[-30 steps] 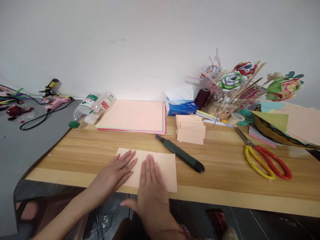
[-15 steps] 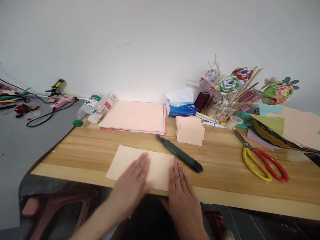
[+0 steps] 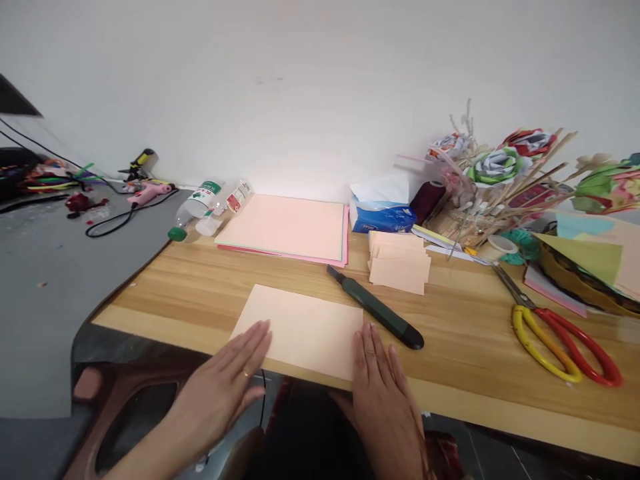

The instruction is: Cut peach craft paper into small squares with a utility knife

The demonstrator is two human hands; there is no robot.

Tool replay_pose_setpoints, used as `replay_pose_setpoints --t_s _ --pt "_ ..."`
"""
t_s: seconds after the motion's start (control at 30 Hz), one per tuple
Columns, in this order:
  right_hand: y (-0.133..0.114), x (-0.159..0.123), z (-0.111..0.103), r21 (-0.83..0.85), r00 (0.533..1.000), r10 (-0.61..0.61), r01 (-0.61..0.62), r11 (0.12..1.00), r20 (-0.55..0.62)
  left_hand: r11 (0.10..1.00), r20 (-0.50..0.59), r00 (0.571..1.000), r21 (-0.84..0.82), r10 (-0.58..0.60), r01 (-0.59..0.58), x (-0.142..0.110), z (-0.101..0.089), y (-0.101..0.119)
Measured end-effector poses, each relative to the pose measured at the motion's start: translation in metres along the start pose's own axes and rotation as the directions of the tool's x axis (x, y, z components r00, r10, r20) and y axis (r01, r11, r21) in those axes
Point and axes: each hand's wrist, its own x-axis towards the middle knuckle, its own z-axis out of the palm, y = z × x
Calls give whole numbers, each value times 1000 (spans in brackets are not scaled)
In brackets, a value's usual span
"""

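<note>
A folded peach paper sheet (image 3: pixel 305 328) lies at the near edge of the wooden table (image 3: pixel 470 333). My left hand (image 3: pixel 225 390), a ring on one finger, lies flat with fingers stretched out, its tips on the sheet's near left corner. My right hand (image 3: pixel 383 393) rests flat by the sheet's right edge, fingers together and extended, fingertips touching the paper's side. Neither hand holds anything. A dark green utility knife (image 3: pixel 375 315) lies just beyond my right hand.
A stack of pink paper (image 3: pixel 285 228), small peach cut pieces (image 3: pixel 399 263), a tissue pack (image 3: pixel 383 215), red-yellow scissors (image 3: pixel 560 330), paper flowers on sticks (image 3: pixel 495 177), a basket with coloured paper (image 3: pixel 585 273), bottles (image 3: pixel 197 207) and a pink glue gun (image 3: pixel 147 193) at the left.
Both hands have slid apart from the middle of the sheet to its left and right edges. The view has shifted left.
</note>
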Motion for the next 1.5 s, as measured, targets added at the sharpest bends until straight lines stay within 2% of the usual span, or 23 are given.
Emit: replay_pose_setpoints --t_s 0.13,0.23,0.3,0.4,0.5,0.57,0.63,0.7,0.77,0.9,1.03,1.23,1.4,1.5 --pt "5 -2 2 -21 999 -40 40 999 -13 996 -58 995 -13 -85 84 -21 6 -17" --pt "5 -1 -2 -19 999 -37 37 999 -18 994 -58 993 -40 -99 97 -26 13 -18" --pt "-4 4 -8 3 999 -1 1 1000 -38 994 -57 993 -51 -100 97 -26 15 -17" --pt "-38 22 -15 131 998 7 0 991 -55 994 -68 993 -51 -100 97 -26 15 -17" --pt "-85 48 -12 323 986 -153 167 932 -67 998 -102 993 -30 -64 61 -28 15 -22" --pt "-107 65 -6 414 975 -218 180 892 46 1000 -136 991 -14 -3 1 -30 16 -26" --pt "-116 76 1 492 952 -256 144 859 166 999 -151 988 -4 42 -43 -31 17 -28" --pt "-111 78 5 539 931 -271 102 836 245 1000 -122 992 -4 23 -24 -30 17 -26" --pt "-100 75 7 566 919 -285 85 820 274 1000 -96 995 -10 -23 22 -28 17 -24" --pt "-77 63 6 583 918 -311 116 804 246 998 -107 992 -16 -64 62 -25 16 -21" --pt "-64 57 6 562 921 -336 175 808 196 997 -127 989 6 -73 74 -23 15 -19" --pt "-62 59 -4 582 923 -372 251 774 97 993 -200 974 -51 -111 103 -25 21 -10" --pt "-67 64 -16 630 913 -406 294 719 38 995 -251 968 -83 25 -47 -30 27 -13" --pt "-64 64 -15 627 910 -410 284 725 62 993 -230 973 -121 -36 9 -29 25 -12"
